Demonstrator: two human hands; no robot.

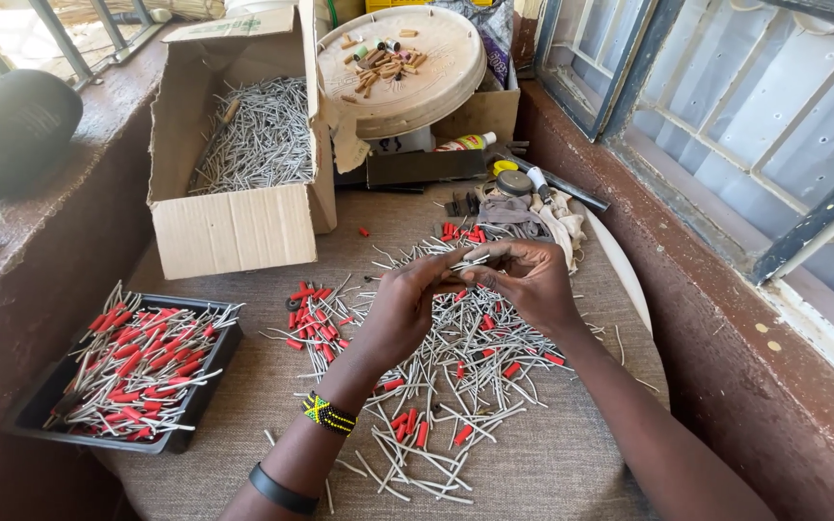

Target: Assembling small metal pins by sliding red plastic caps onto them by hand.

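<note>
- Working over a loose heap of metal pins [446, 386] on the cloth-covered tabletop [243, 386]; this heap serves as landmark.
- Nearest, at the heap's near edge: bare pins scattered, a few red sleeves [415, 427] mixed in.
- Left of the heap: black tray [36, 410] holding a good pile of pins already wearing red sleeves, the finished lot, by my reading. A smaller sleeved bunch [311, 314] lies between tray and heap.
- Most of the heap looks bare, so much is left.
- Above the heap's far side: left hand [407, 304] and right hand [528, 280] meet fingertip to fingertip, both pinched on one thin pin [470, 259] held level between them. Whether a sleeve is on it, cannot tell.
- Wrists angled inward, forearms coming from the near edge; a beaded band and a dark band on the left wrist.
- Beyond the heap, left: open cardboard box [234, 227] full of bare pins.
- Beyond the heap, farther: round tray [436, 87] with small brown pieces, propped on clutter.
</note>
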